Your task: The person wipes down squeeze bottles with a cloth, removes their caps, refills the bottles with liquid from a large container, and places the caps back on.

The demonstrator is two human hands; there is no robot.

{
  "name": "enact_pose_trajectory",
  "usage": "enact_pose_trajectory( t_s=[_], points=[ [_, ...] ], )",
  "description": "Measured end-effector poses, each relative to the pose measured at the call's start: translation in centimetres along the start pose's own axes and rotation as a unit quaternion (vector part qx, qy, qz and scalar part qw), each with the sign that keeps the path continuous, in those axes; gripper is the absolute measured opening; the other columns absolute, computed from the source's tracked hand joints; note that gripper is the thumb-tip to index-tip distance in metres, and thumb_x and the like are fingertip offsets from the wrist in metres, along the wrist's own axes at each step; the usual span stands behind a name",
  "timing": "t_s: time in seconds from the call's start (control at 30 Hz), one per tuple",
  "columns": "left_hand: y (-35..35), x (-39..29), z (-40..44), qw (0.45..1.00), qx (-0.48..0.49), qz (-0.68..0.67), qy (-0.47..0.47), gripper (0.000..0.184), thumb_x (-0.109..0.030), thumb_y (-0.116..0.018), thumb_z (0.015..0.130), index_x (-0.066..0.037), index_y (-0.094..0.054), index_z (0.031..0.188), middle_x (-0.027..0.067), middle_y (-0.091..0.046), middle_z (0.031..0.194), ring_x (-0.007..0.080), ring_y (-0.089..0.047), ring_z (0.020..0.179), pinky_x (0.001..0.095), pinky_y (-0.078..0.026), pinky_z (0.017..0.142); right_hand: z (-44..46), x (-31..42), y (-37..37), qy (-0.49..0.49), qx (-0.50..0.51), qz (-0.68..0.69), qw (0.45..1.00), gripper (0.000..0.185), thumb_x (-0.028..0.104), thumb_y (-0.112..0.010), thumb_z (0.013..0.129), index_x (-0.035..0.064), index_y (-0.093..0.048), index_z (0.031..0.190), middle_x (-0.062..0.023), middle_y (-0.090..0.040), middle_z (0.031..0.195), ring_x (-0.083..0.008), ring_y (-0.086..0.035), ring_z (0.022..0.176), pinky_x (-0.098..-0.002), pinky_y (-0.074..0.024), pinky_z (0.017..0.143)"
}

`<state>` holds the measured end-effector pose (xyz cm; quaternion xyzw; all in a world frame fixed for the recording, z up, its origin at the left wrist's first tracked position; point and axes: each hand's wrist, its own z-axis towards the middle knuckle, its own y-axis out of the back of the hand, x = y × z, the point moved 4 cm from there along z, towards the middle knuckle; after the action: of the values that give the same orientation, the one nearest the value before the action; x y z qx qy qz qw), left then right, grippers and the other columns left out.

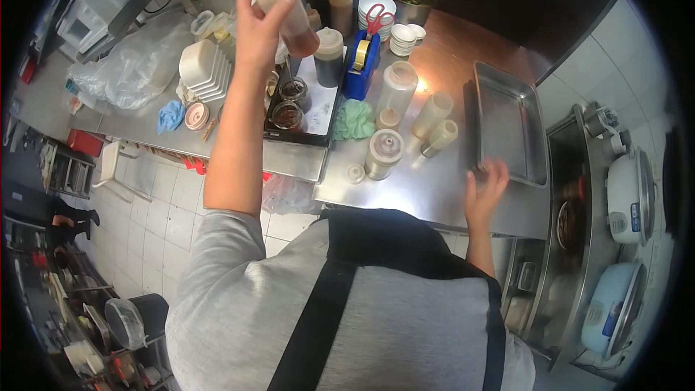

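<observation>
My left hand (pixel 262 25) is raised over the back of the counter, its fingers wrapped round a clear squeeze bottle (pixel 295 27). The bottle is tilted, with some reddish-brown sauce at its lower end. My right hand (pixel 487 192) hovers near the counter's front edge, fingers apart, with nothing in it. Between the hands are several pale squeeze bottles, among them a tall one (pixel 398 85), a slanted one (pixel 433 114) and one with its nozzle lid on (pixel 384 152). A loose nozzle cap (pixel 355 173) lies beside that one. A bottle of dark sauce (pixel 329 61) stands below the raised bottle.
A metal tray (pixel 543 146) lies at the right. A blue tape dispenser (pixel 362 76), red scissors (pixel 374 20), stacked white bowls (pixel 376 6) and a green cloth (pixel 355 120) are behind the bottles. Dark jars (pixel 288 114) sit left, near stacked white containers (pixel 201 69) and a plastic bag (pixel 134 65).
</observation>
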<state>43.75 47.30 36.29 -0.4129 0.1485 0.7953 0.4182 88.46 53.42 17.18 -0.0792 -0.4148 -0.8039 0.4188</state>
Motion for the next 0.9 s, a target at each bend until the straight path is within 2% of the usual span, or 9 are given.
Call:
enact_pose_trajectory(
  t_s=[0.03,0.13,0.2,0.27,0.37,0.57,0.7,0.8,0.9],
  points=[
    [-1.6,-2.3,-0.5,0.993,0.035,-0.105,0.027,0.053,-0.025,-0.074,0.079,-0.002,-0.045,0.117,0.0145,-0.06,0.11,0.0228,-0.059,0.102,0.0379,-0.05,0.083,1.4,1.8,0.5,0.008,-0.003,0.023,1.0,0.048,0.014,-0.068,0.08,0.0068,-0.054,0.126,-0.0185,-0.039,0.133,-0.0333,-0.044,0.117,-0.0406,-0.0379,0.096],
    [-5.4,-5.6,-2.5,0.99,0.096,-0.091,0.055,0.044,-0.021,-0.059,0.091,-0.006,-0.034,0.123,0.0149,-0.063,0.098,0.0248,-0.064,0.09,0.0396,-0.051,0.086,5.7,7.5,2.4,0.031,-0.015,0.139,0.99,0.049,0.016,-0.069,0.081,0.0057,-0.053,0.126,-0.0151,-0.048,0.122,-0.0239,-0.052,0.103,-0.0339,-0.0429,0.087],
    [-8.6,-5.8,-5.1,0.988,0.154,-0.032,-0.003,0.055,-0.025,-0.074,0.079,-0.006,-0.041,0.118,0.0132,-0.063,0.102,0.0236,-0.065,0.089,0.0378,-0.053,0.074,7.9,10.6,4.0,0.038,0.005,0.227,0.973,0.05,0.018,-0.072,0.079,0.0048,-0.054,0.124,-0.0112,-0.056,0.107,-0.017,-0.056,0.09,-0.029,-0.0451,0.079],
    [-12.5,-8.0,-9.5,0.965,0.151,0.168,-0.133,0.05,-0.019,-0.073,0.079,-0.005,-0.042,0.116,0.014,-0.063,0.1,0.0274,-0.065,0.087,0.0367,-0.052,0.077,9.3,12.6,5.5,0.034,0.053,0.309,0.949,0.052,0.021,-0.077,0.076,0.004,-0.054,0.12,-0.0061,-0.061,0.088,-0.0107,-0.057,0.076,-0.0242,-0.0459,0.07],
    [-17.3,-5.5,-14.7,0.956,0.218,0.189,-0.056,0.059,-0.014,-0.08,0.066,-0.004,-0.045,0.113,0.0168,-0.062,0.1,0.0321,-0.064,0.09,0.0377,-0.052,0.076,10.6,14.4,7.1,0.042,0.082,0.282,0.955,0.05,0.025,-0.082,0.07,0.0039,-0.057,0.109,-0.0012,-0.06,0.07,-0.0065,-0.053,0.062,-0.021,-0.0444,0.058],
    [-21.7,-2.7,-18.9,0.95,0.191,0.208,-0.135,0.057,-0.013,-0.08,0.063,-0.003,-0.048,0.109,0.0185,-0.062,0.099,0.0357,-0.062,0.091,0.0415,-0.051,0.075,9.9,10.1,5.5,-0.01,0.012,0.268,0.963,0.035,0.023,-0.081,0.068,0.0036,-0.061,0.089,-0.002,-0.061,0.07,-0.0062,-0.051,0.056,-0.0232,-0.0443,0.052],
    [-22.8,-1.1,-21.2,0.952,0.204,0.221,-0.054,0.051,-0.01,-0.076,0.063,-0.004,-0.05,0.105,0.0159,-0.061,0.095,0.0342,-0.061,0.088,0.0416,-0.05,0.073,9.0,7.9,6.4,-0.02,0.043,0.162,0.986,0.032,0.02,-0.078,0.074,0.0026,-0.06,0.094,-0.0023,-0.06,0.075,-0.008,-0.053,0.062,-0.0241,-0.0469,0.059],
    [-23.7,0.5,-22.8,0.938,0.194,0.277,-0.073,0.048,-0.009,-0.075,0.062,-0.005,-0.05,0.104,0.0142,-0.061,0.092,0.0335,-0.061,0.084,0.0419,-0.049,0.071,8.2,6.2,4.6,-0.034,-0.053,0.304,0.951,0.031,0.012,-0.074,0.078,0.0025,-0.057,0.102,-0.0047,-0.059,0.088,-0.0104,-0.056,0.075,-0.0241,-0.0477,0.069],
    [-24.4,0.0,-23.2,0.929,0.17,0.298,-0.137,0.048,-0.009,-0.074,0.061,-0.005,-0.05,0.102,0.0138,-0.061,0.087,0.033,-0.061,0.08,0.0422,-0.049,0.069,6.8,5.4,2.9,-0.156,-0.036,0.52,0.839,0.031,0.0,-0.069,0.08,0.0027,-0.054,0.106,-0.0083,-0.057,0.099,-0.0132,-0.057,0.088,-0.0253,-0.0486,0.079]
  ],
)
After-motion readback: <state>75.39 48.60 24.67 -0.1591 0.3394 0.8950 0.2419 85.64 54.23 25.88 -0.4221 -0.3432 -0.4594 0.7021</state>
